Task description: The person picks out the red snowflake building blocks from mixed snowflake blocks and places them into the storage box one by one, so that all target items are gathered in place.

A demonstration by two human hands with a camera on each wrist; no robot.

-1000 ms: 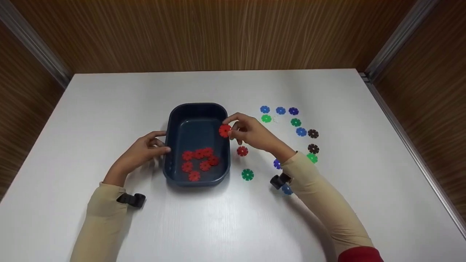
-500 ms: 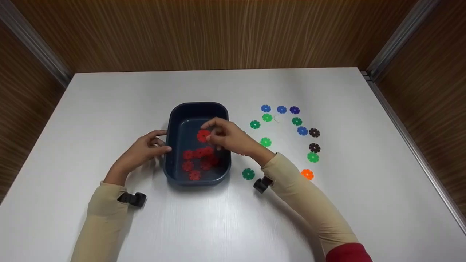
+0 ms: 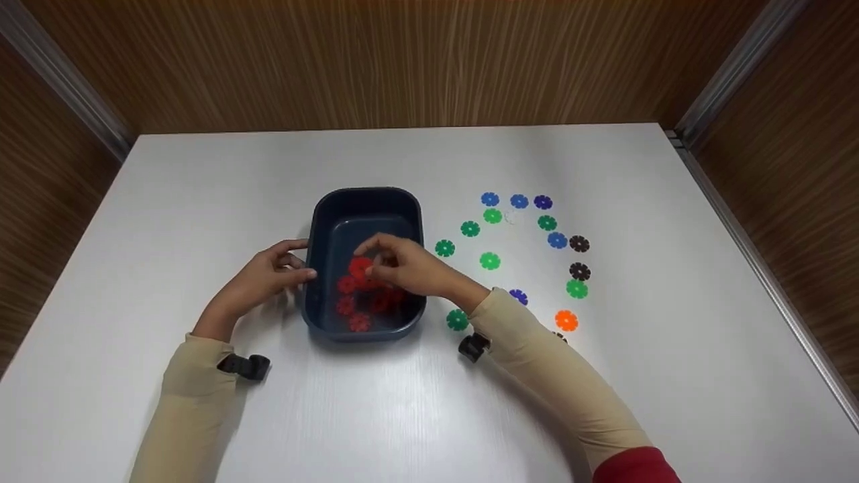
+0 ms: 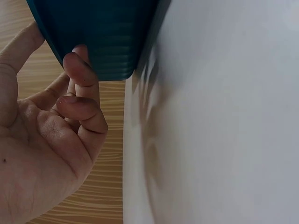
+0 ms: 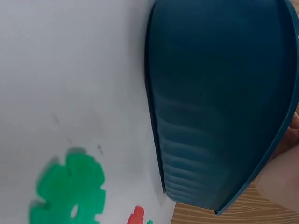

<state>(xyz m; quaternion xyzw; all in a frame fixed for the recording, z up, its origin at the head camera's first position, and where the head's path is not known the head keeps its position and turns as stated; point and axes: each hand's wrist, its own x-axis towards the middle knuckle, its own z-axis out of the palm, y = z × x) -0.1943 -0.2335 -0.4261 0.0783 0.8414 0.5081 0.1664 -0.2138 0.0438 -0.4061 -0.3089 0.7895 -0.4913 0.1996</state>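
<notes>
In the head view, a dark blue plastic basin [image 3: 366, 335] stands on the table. My left hand [image 3: 272, 274] grips its left rim; in the left wrist view the fingers [image 4: 84, 74] lie against the outer wall. My right hand [image 3: 409, 265] reaches over the right rim and pinches a red flower-shaped disc [image 3: 360, 267] low inside the basin. Beneath and around it are several more red discs [image 3: 360, 322], partly covered by the hand. From the right wrist, most of that hand is hidden behind the basin wall [image 5: 210, 116].
Right of the basin, loose flower-shaped discs are spread on the white table [image 3: 376, 416]: green [image 3: 445, 248], blue [image 3: 519, 201], black [image 3: 580, 272] and orange [image 3: 566, 320]. A red disc [image 5: 136, 216] shows low in the right wrist view. Wood-grain panels [image 3: 402, 67] border the table.
My right hand has carried the red disc from the basin's right rim leftward and down among the other red discs. My left hand has stayed at the left rim.
</notes>
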